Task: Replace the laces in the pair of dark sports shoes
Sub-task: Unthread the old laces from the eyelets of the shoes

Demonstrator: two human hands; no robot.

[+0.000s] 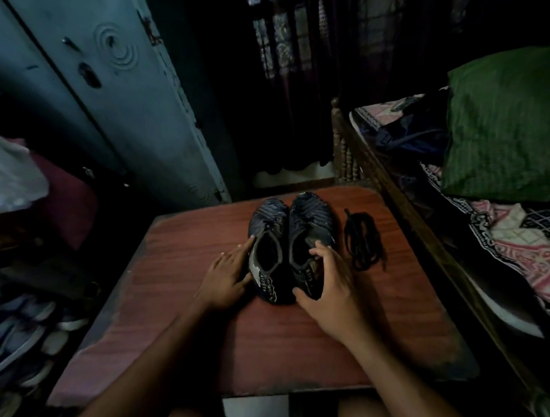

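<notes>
Two dark sports shoes stand side by side on a reddish wooden table (340, 334), toes pointing away from me. My left hand (229, 275) lies with straight fingers against the outer side of the left shoe (267, 230). The heel of the right shoe (308, 225) is gripped by my right hand (330, 282), with the thumb at the back and the fingers curled over the collar. A bundle of black laces (363, 241) lies loose on the table just right of the shoes.
A bed (522, 255) with patterned sheets and a green pillow (510, 123) runs along the table's right side. A blue-grey metal cupboard (113, 85) stands at the left. Several other shoes (24, 331) are piled low on the left. My knees show below the table's near edge.
</notes>
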